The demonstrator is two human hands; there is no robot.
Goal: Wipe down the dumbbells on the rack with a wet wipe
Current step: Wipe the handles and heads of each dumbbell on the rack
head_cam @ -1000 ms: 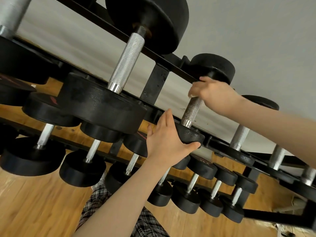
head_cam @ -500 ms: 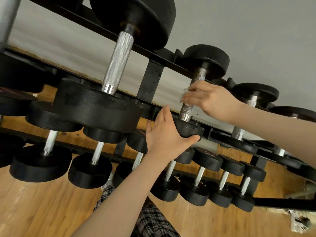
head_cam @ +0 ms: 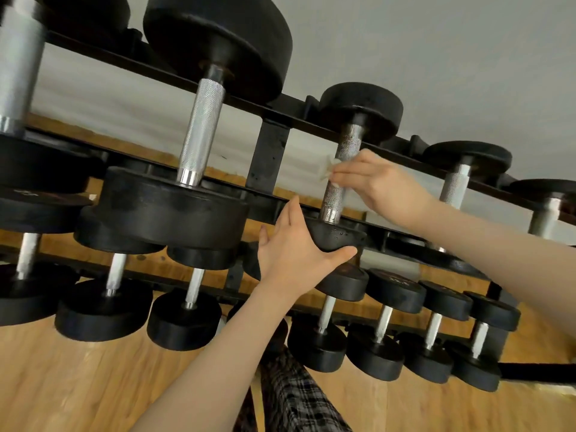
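Note:
A black dumbbell with a knurled steel handle (head_cam: pixel 346 157) lies on the top tier of the black rack (head_cam: pixel 271 145). My right hand (head_cam: pixel 377 182) pinches a white wet wipe (head_cam: pixel 328 165) against the middle of that handle. My left hand (head_cam: pixel 296 251) grips the near head (head_cam: pixel 336 233) of the same dumbbell, thumb under its rim and fingers up along its left side. The far head (head_cam: pixel 361 110) sits against the back rail.
A larger dumbbell (head_cam: pixel 202 132) lies to the left on the top tier, smaller ones (head_cam: pixel 455 182) to the right. A lower tier holds several small dumbbells (head_cam: pixel 377 338). Wooden floor (head_cam: pixel 78 385) and a checked trouser leg (head_cam: pixel 299 397) are below.
My right hand has slid down the handle from its top end to the middle, and the wipe now shows at my fingertips. My left hand has stayed on the near head.

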